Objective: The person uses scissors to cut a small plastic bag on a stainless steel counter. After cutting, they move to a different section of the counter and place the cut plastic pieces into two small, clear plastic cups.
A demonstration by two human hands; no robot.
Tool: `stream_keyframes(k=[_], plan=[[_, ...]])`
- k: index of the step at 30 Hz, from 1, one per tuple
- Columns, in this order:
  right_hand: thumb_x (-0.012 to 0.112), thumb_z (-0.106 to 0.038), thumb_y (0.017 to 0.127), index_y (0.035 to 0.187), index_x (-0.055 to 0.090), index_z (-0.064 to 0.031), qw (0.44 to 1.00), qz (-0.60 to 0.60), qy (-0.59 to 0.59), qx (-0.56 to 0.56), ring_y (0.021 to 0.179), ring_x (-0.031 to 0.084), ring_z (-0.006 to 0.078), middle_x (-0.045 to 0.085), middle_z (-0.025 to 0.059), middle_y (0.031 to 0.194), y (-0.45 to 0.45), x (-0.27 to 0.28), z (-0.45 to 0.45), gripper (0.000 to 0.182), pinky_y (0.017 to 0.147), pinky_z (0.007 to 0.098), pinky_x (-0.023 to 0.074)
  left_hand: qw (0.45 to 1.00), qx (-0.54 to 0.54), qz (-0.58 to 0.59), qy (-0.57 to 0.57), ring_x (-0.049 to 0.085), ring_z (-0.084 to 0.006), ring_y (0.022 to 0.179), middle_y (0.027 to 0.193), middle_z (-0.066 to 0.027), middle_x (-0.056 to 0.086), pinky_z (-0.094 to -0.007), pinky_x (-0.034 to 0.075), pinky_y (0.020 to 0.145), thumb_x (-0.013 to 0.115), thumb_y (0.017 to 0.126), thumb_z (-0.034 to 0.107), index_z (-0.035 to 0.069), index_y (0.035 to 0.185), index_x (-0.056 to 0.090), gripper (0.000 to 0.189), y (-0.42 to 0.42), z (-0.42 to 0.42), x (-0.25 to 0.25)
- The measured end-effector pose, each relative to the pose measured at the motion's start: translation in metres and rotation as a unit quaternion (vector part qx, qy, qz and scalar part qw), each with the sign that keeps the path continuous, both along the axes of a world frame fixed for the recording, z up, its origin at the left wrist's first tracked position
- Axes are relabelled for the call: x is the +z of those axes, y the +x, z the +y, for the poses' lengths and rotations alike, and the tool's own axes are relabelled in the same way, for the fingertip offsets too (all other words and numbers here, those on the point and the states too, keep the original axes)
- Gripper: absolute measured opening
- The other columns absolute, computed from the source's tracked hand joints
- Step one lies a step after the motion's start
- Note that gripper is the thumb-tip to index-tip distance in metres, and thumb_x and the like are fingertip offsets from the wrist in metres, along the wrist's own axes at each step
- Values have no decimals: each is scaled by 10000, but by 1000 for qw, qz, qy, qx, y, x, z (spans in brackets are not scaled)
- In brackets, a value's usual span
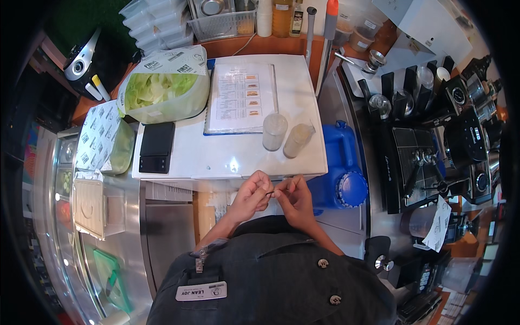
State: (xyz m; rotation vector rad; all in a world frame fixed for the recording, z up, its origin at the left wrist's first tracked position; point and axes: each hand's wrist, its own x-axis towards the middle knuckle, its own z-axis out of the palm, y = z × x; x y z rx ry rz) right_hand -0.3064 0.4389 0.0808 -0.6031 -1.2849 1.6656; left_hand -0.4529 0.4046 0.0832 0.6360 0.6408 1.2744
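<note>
My left hand (252,196) and my right hand (293,200) meet at the near edge of a white work surface (191,156). Between their fingertips they pinch a small, thin dark strip (270,193), too small to identify. Just beyond my right hand stand two translucent plastic bottles: one cloudy white (275,132), the other yellowish (298,140) and seen at a slant. A laminated sheet of printed text and sandwich pictures (239,97) lies behind them. On the left of the surface is a black digital scale (157,147).
A plastic tub of lettuce (162,105), partly covered by printed paper, stands back left. A blue jerrycan (345,170) is right of the surface. Further right sits an espresso machine (426,162). A green cutting board with a knife (111,280) lies on the steel counter at left.
</note>
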Motion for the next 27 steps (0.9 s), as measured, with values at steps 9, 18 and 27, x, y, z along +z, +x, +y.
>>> stream_keyframes(k=[9, 18, 27], plan=[[527, 82, 798, 840, 313, -95, 981, 123, -147, -15, 795, 543, 131, 539, 82, 840, 8, 11, 19, 281, 758, 264, 440, 999, -40, -20, -17, 398, -22, 602, 786, 8, 453, -150, 278, 422, 525, 818, -17, 130, 853, 344, 236, 12, 20, 6], [592, 72, 734, 853, 323, -108, 982, 129, -60, -125, 777, 524, 121, 561, 80, 805, 22, 41, 69, 345, 741, 266, 420, 998, -28, 56, 19, 440, -30, 593, 763, -5, 518, -171, 340, 400, 543, 790, 9, 130, 823, 336, 242, 24, 91, 48], [600, 80, 709, 820, 318, -89, 965, 77, 19, -250, 679, 513, 82, 570, 57, 721, 14, 23, 122, 347, 657, 210, 406, 977, 102, 185, 31, 447, -42, 597, 752, -15, 543, -170, 372, 390, 546, 771, -16, 134, 805, 322, 272, 35, 132, 51]])
